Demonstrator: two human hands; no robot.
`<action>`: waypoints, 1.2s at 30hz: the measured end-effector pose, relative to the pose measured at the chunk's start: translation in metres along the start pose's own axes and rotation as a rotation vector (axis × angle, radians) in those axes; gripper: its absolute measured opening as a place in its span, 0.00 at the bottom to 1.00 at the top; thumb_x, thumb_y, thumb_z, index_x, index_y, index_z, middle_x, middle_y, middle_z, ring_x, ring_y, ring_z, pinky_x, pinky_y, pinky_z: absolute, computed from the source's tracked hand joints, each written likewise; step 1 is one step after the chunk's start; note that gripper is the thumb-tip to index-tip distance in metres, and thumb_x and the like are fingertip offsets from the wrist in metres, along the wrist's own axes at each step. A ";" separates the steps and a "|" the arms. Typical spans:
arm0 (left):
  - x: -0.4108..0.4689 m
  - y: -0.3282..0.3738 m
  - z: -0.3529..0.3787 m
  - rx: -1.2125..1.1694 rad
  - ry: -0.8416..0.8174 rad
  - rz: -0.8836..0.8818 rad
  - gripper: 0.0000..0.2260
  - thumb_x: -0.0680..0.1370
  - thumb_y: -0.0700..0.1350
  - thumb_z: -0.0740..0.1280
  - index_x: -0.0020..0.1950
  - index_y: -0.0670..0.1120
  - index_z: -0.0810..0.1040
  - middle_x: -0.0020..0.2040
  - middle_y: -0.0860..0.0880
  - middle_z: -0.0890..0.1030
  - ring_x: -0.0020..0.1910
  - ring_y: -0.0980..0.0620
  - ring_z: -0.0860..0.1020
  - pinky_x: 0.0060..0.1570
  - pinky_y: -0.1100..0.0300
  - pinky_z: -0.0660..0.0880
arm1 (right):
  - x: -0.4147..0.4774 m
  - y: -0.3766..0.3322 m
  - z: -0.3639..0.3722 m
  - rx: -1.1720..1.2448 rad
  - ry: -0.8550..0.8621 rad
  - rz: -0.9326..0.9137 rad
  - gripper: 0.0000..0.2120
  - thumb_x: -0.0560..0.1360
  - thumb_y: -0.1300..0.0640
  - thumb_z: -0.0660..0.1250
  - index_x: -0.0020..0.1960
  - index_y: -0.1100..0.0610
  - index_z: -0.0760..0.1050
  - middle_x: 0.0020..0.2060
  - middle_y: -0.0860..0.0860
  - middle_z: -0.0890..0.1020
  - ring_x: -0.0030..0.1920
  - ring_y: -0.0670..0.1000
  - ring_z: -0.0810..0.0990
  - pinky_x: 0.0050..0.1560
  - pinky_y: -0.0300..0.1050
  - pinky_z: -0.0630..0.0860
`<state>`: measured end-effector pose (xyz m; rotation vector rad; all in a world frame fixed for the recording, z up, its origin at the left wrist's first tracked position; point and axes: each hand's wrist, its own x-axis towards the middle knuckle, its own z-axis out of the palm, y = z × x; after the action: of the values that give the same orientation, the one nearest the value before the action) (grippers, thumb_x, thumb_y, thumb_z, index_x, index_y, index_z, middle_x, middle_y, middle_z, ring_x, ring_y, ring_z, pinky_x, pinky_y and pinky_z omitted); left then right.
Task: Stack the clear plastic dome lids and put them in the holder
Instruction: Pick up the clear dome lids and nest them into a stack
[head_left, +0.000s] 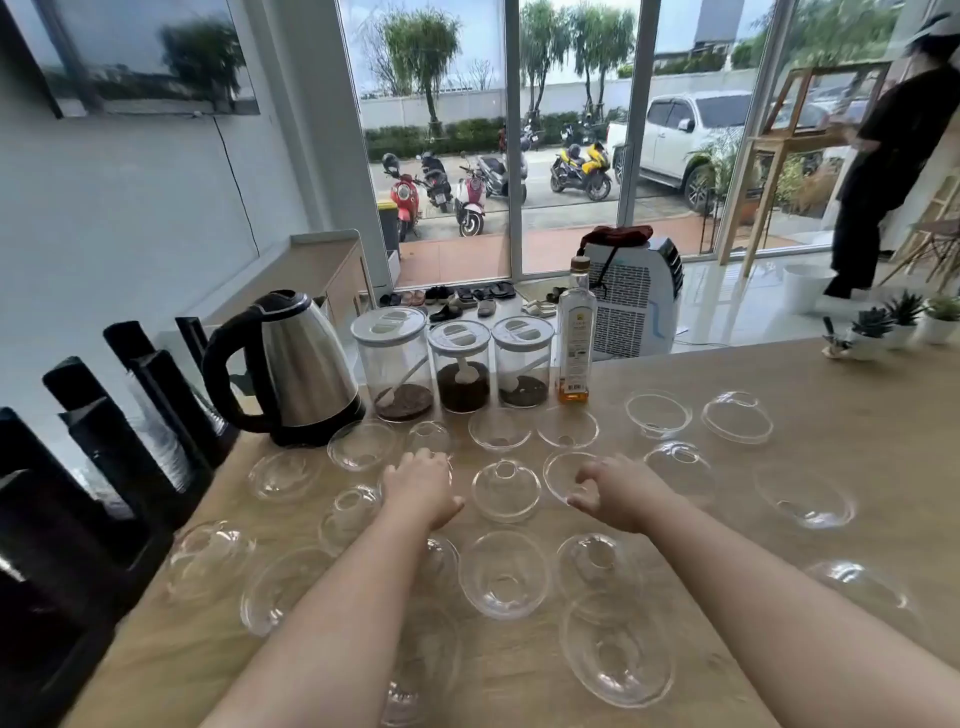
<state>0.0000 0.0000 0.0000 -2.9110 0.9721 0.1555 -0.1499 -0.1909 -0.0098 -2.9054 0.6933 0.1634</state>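
Several clear plastic dome lids lie scattered over the wooden table (831, 395), some dome-up like the lid (505, 490) between my hands, some upturned like the lid (503, 574) nearer me. My left hand (422, 486) lies palm-down over a lid that it mostly hides, fingers curled over its far side. My right hand (615, 493) pinches the near rim of an upturned lid (561, 470) between thumb and fingers. The black slotted holder (104, 441) stands along the table's left edge, with stacked clear lids showing in its slots.
A steel kettle (296, 369), three lidded jars (460, 364) and a glass bottle (575, 338) line the far side. Small potted plants (904, 317) sit at the far right corner. A person in black (878, 171) stands by the window.
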 end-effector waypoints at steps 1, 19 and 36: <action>-0.001 -0.001 0.000 0.006 -0.006 -0.007 0.26 0.74 0.58 0.65 0.68 0.47 0.68 0.68 0.47 0.71 0.69 0.46 0.68 0.65 0.50 0.66 | 0.001 -0.001 0.001 -0.028 -0.002 -0.006 0.21 0.75 0.40 0.59 0.63 0.50 0.73 0.64 0.50 0.76 0.65 0.53 0.70 0.62 0.49 0.68; 0.007 -0.015 0.020 -0.132 0.221 -0.051 0.11 0.77 0.43 0.60 0.50 0.50 0.82 0.51 0.49 0.83 0.58 0.48 0.74 0.60 0.53 0.67 | 0.004 -0.001 -0.002 0.116 0.203 -0.017 0.11 0.77 0.58 0.60 0.54 0.55 0.80 0.53 0.54 0.81 0.58 0.55 0.75 0.56 0.45 0.71; 0.017 -0.033 -0.015 -1.781 0.251 -0.340 0.08 0.82 0.37 0.54 0.54 0.43 0.72 0.35 0.49 0.70 0.30 0.55 0.65 0.31 0.65 0.66 | 0.031 -0.025 0.009 1.264 0.086 0.316 0.10 0.79 0.66 0.55 0.53 0.60 0.73 0.33 0.53 0.75 0.30 0.48 0.69 0.31 0.38 0.65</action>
<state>0.0341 0.0144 0.0140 -4.6467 0.1277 1.1825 -0.1117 -0.1812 -0.0196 -1.5999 0.8327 -0.2778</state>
